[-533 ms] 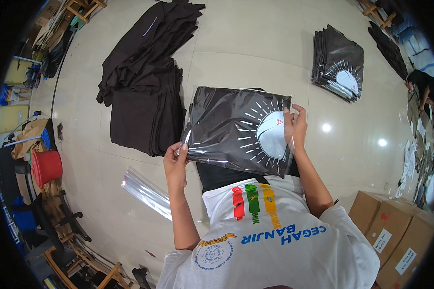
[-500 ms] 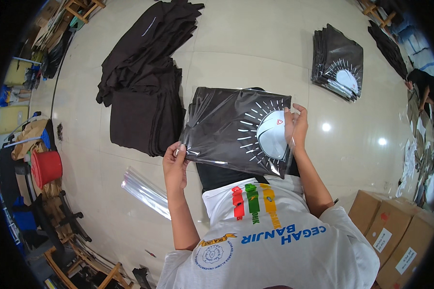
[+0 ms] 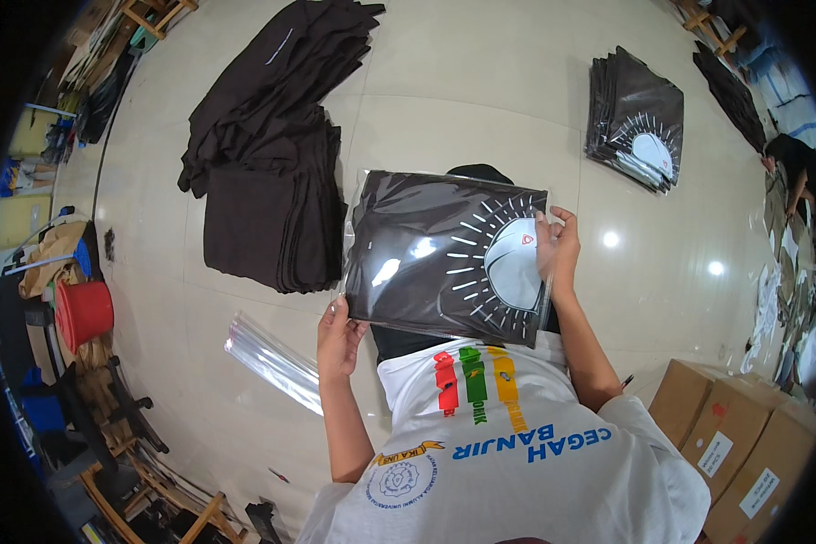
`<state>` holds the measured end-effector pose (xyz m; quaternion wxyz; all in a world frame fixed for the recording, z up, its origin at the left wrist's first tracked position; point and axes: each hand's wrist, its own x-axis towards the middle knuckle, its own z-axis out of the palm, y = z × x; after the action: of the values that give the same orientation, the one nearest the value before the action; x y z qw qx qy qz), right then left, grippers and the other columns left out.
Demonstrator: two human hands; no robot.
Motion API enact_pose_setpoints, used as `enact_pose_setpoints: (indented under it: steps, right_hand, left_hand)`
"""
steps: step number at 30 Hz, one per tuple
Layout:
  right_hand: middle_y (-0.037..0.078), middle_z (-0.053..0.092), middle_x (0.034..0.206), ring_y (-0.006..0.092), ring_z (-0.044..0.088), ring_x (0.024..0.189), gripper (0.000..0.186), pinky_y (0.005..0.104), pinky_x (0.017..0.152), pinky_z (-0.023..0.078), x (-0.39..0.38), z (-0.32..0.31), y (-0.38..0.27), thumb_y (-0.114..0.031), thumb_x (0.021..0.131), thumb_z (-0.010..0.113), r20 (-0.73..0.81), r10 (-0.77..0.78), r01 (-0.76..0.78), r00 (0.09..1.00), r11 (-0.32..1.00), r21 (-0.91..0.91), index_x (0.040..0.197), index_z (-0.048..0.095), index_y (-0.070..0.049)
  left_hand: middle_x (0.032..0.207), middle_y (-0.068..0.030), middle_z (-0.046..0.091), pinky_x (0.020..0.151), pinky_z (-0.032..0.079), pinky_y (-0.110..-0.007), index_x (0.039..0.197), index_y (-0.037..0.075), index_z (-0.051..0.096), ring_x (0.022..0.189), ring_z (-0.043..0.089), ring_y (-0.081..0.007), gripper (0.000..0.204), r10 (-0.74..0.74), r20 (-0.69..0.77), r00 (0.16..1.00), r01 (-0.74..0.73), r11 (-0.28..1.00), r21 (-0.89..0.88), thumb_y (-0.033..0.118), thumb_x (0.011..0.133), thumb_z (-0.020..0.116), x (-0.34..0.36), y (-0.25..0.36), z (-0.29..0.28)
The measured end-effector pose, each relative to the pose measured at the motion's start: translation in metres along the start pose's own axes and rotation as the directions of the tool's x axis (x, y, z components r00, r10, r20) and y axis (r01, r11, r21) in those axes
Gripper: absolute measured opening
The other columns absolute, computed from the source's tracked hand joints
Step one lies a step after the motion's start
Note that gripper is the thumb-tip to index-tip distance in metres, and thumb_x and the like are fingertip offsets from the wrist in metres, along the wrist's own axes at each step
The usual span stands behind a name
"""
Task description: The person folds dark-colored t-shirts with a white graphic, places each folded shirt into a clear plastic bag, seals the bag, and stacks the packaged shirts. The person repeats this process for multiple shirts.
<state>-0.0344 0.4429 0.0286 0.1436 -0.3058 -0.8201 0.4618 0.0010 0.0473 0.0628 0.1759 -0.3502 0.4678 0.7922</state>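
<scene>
Packet [image 3: 408,213]: one, held over the lap [image 3: 401,343] between both hands; one white helmet [image 3: 512,272] is printed on it.
Left hand [image 3: 338,337]: lower-left corner is pinched.
Right hand [image 3: 560,254]: right edge is pinched.
Shirt [image 3: 517,499]: blue, red, green and yellow printing is borne.
Cartons [image 3: 730,408]: three seen; two white labels [image 3: 715,453] are shown.

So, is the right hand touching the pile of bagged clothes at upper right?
Apart. The head view shows floor tiles between the right hand, which grips a bagged dark garment, and the pile.
</scene>
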Motion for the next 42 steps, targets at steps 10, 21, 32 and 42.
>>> enact_pose_setpoints:
  steps: [10, 21, 32, 42]
  right_hand:
    - [0.007, 0.07, 0.086, 0.0097, 0.062, 0.075, 0.04, 0.0252, 0.067, 0.049, -0.005, -0.002, 0.002, -0.021, 0.106, 0.065, 0.138, 0.127, -0.169, 0.982, 0.918, 0.359, 0.136, 0.05, 0.0]
    - [0.006, 0.071, 0.089, 0.0065, 0.06, 0.076, 0.035, 0.0208, 0.068, 0.047, -0.012, -0.001, 0.007, -0.015, 0.108, 0.063, 0.129, 0.018, -0.075, 0.991, 0.886, 0.457, 0.136, 0.047, -0.001]
    - [0.004, 0.069, 0.085, 0.0068, 0.058, 0.068, 0.057, 0.0247, 0.06, 0.045, -0.015, -0.034, 0.012, -0.022, 0.103, 0.07, 0.349, 0.298, -0.432, 0.888, 0.799, 0.419, 0.147, 0.041, -0.001]
    - [0.017, 0.075, 0.092, 0.0217, 0.072, 0.081, 0.081, 0.0338, 0.073, 0.056, -0.056, -0.051, -0.019, -0.021, 0.09, 0.084, 0.369, 0.09, -0.082, 0.925, 0.996, -0.039, 0.149, 0.035, 0.004]
  left_hand:
    - [0.11, -0.0044, 0.07, 0.089, 0.057, -0.032, 0.132, 0.006, 0.055, 0.096, 0.068, -0.0135, 0.04, 0.026, -0.039, 0.999, -0.019, 0.986, 0.167, 0.022, 0.101, 0.075, 0.001, -0.007, -0.031]
    - [0.137, -0.0224, 0.062, 0.118, 0.036, -0.052, 0.137, 0.002, 0.061, 0.137, 0.049, -0.046, 0.044, 0.495, 0.756, 0.429, -0.797, -0.186, 0.575, 0.03, 0.103, 0.064, 0.111, 0.051, 0.167]
    - [0.082, -0.0146, 0.066, 0.078, 0.049, -0.04, 0.098, 0.0, 0.065, 0.079, 0.061, -0.0272, 0.043, -0.249, 0.767, 0.591, -0.78, 0.064, 0.622, 0.041, 0.11, 0.056, 0.206, 0.055, 0.223]
    - [0.098, -0.0203, 0.074, 0.09, 0.052, -0.048, 0.105, 0.001, 0.072, 0.096, 0.068, -0.0417, 0.059, 0.034, 0.999, 0.043, -0.961, -0.271, 0.05, 0.057, 0.103, 0.058, 0.193, -0.009, 0.283]
